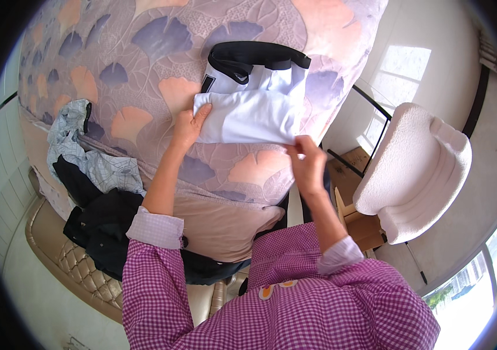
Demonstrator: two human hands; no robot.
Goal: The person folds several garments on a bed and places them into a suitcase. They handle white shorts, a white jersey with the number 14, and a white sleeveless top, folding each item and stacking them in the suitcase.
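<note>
A white garment with a black band (255,116) lies partly folded on a patterned plush bed cover (143,57). Its black band curves along the far edge. My left hand (190,124) grips the garment's left edge, with the thumb on top of the cloth. At the near right corner, my right hand (307,159) pinches the fabric between thumb and fingers. What lies beneath the folded cloth is hidden.
A grey-white patterned garment (115,170) and black clothing (108,223) lie to the left, by a gold padded bench or bed end (73,262). On the right stand a white fleecy chair (414,175) and an open cardboard box (362,227).
</note>
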